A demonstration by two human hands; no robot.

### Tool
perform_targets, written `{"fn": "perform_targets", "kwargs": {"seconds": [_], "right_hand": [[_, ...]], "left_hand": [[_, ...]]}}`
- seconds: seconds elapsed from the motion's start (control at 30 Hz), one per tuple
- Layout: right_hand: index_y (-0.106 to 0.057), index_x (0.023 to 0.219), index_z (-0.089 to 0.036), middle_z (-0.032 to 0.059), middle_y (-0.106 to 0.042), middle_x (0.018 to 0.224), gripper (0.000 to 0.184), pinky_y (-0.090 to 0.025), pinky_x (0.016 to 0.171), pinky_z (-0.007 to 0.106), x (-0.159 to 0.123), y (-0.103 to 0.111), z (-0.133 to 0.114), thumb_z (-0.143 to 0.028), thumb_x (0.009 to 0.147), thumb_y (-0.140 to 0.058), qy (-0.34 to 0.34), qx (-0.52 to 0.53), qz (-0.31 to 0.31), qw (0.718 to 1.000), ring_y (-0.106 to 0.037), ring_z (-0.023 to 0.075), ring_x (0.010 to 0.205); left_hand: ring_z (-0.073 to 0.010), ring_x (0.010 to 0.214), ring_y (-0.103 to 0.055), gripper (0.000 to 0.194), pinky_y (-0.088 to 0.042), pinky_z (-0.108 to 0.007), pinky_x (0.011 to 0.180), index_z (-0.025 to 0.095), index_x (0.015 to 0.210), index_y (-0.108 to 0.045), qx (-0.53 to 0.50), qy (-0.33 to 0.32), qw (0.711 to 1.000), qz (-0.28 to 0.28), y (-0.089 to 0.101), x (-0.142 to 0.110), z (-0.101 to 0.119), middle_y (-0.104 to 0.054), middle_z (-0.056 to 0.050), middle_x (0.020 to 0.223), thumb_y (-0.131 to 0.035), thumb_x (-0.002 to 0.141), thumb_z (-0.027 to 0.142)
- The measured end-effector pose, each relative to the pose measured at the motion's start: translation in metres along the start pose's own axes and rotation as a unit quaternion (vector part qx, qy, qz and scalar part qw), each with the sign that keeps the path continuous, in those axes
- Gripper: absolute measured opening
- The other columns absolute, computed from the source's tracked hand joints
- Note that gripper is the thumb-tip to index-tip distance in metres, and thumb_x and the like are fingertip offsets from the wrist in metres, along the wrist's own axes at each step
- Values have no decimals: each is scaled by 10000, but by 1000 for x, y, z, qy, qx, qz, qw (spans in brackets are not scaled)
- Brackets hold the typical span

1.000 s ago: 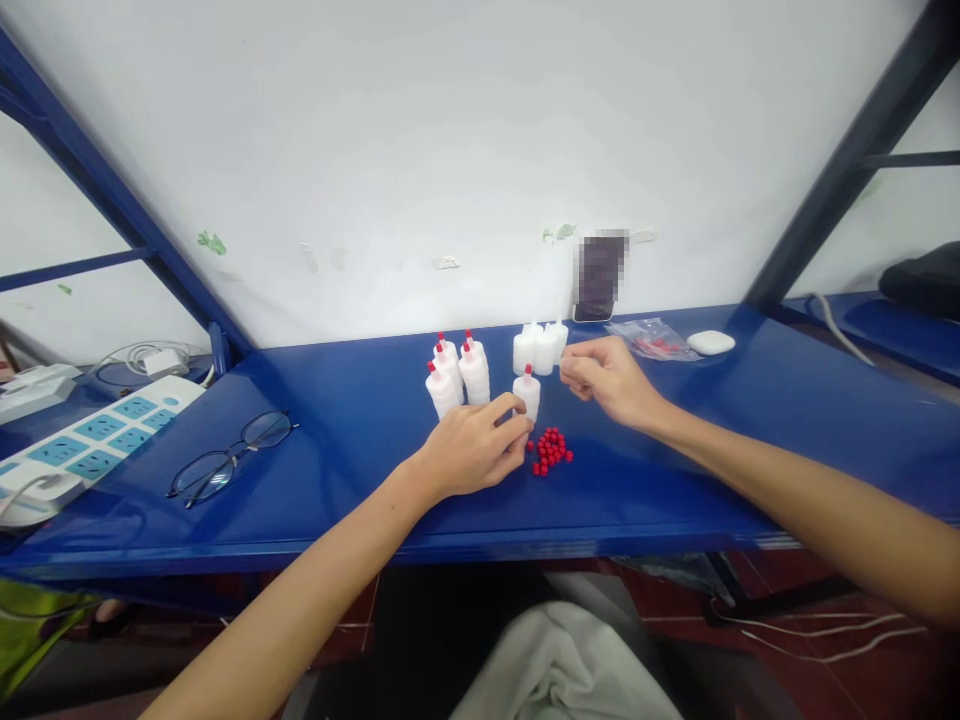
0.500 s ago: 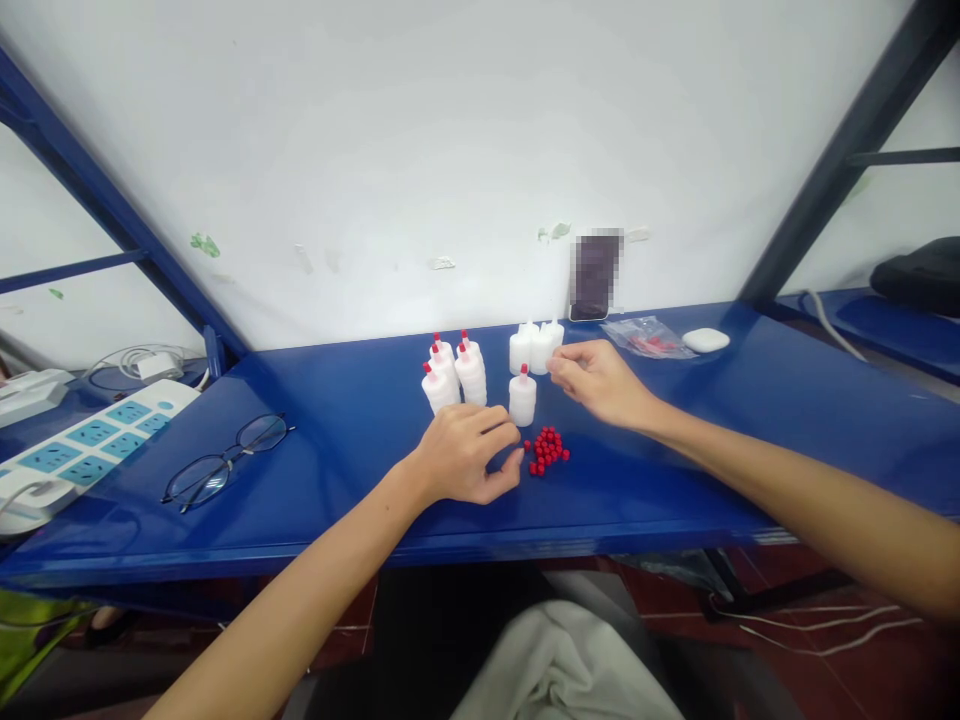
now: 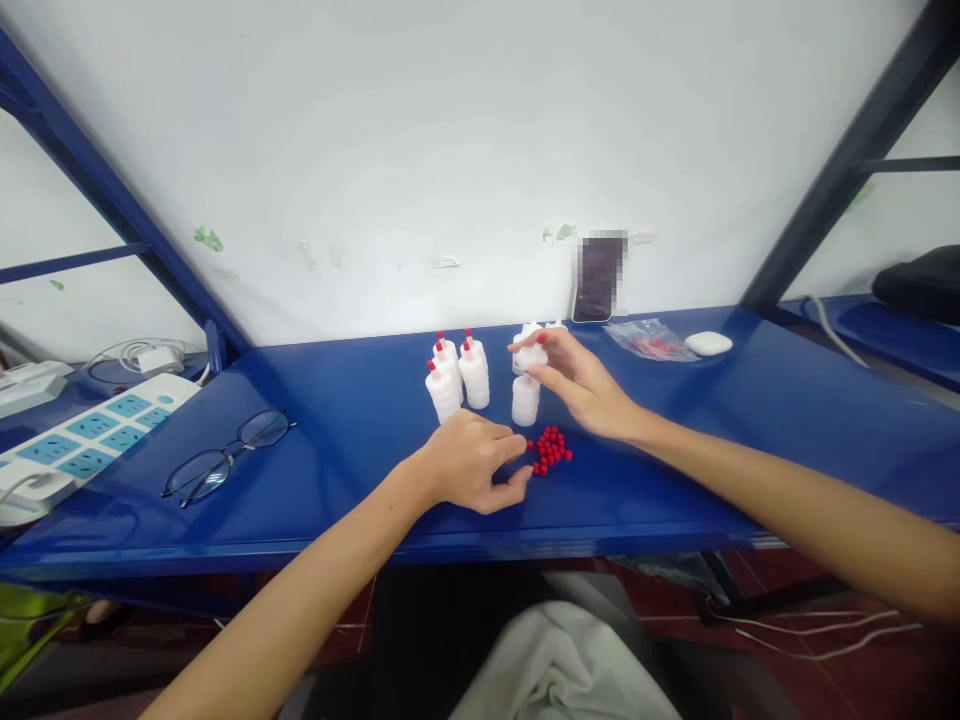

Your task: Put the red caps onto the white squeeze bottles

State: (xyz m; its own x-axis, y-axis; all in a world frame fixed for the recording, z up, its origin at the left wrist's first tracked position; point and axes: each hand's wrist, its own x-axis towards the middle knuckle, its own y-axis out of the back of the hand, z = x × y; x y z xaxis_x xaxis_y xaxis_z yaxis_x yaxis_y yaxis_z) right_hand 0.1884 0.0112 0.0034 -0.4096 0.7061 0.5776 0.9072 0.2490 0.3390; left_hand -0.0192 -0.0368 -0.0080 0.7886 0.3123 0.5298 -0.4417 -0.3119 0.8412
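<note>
My left hand (image 3: 480, 462) rests low over the desk beside a small heap of red caps (image 3: 551, 450). Its thumb and index finger are apart, with the fingertips at the near side of the heap and nothing visible between them. My right hand (image 3: 581, 385) has its thumb and fingers around a small white bottle (image 3: 532, 355) with a red tip. The fingers partly cover it, and a white shape below may be its reflection. Behind that hand, white bottles (image 3: 557, 325) are mostly hidden. To the left, several red-tipped white bottles (image 3: 474, 375) stand grouped.
A pair of glasses (image 3: 225, 460) and a power strip (image 3: 97, 440) lie on the left of the blue desk (image 3: 337, 430). Towards the right are a phone (image 3: 598, 280) leaning on the wall, a clear bag with red pieces (image 3: 651, 342) and a white oval case (image 3: 709, 344).
My right hand has moved left from the back bottles and closed around the red-tipped front bottle, whose tip is now higher. My left hand has shifted slightly right, its thumb and index further apart.
</note>
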Motion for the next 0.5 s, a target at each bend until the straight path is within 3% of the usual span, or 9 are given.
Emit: {"fn": "perform_targets", "kwargs": {"seconds": [0.17, 0.27, 0.4, 0.5], "right_hand": [[-567, 1221, -237, 79, -656, 1220, 337, -537, 843, 383, -3, 2, -1, -401, 927, -588, -19, -109, -37, 993, -639, 235, 1027], [-598, 1207, -238, 74, -655, 1203, 340, -548, 744, 348, -5, 5, 0, -400, 908, -614, -13, -139, -31, 990, -637, 216, 938], [-636, 1143, -246, 62, -655, 1170, 274, -551, 721, 328, -7, 6, 0, -382, 906, -619, -4, -141, -5, 990, -627, 197, 912], [-639, 1069, -233, 49, -682, 1081, 223, -559, 717, 324, -6, 6, -2, -362, 887, -639, -12, -119, 16, 993, -640, 186, 867]], "left_hand": [[-107, 419, -371, 210, -301, -273, 427, 203, 603, -470, 14, -24, 995, 93, 2, 1, 1, -448, 45, 484, -518, 802, 254], [-101, 424, -345, 221, -283, -277, 442, 206, 584, -439, 48, -19, 981, 189, 7, -1, -7, -426, 50, 481, -533, 784, 191], [-95, 422, -304, 267, -249, -280, 458, 207, 572, -390, 105, 39, 936, 335, 22, -12, -28, -359, 57, 470, -522, 797, 150], [-91, 420, -270, 280, -233, -280, 465, 203, 576, -381, 132, 94, 915, 370, 34, -21, -41, -320, 59, 481, -521, 816, 166]]}}
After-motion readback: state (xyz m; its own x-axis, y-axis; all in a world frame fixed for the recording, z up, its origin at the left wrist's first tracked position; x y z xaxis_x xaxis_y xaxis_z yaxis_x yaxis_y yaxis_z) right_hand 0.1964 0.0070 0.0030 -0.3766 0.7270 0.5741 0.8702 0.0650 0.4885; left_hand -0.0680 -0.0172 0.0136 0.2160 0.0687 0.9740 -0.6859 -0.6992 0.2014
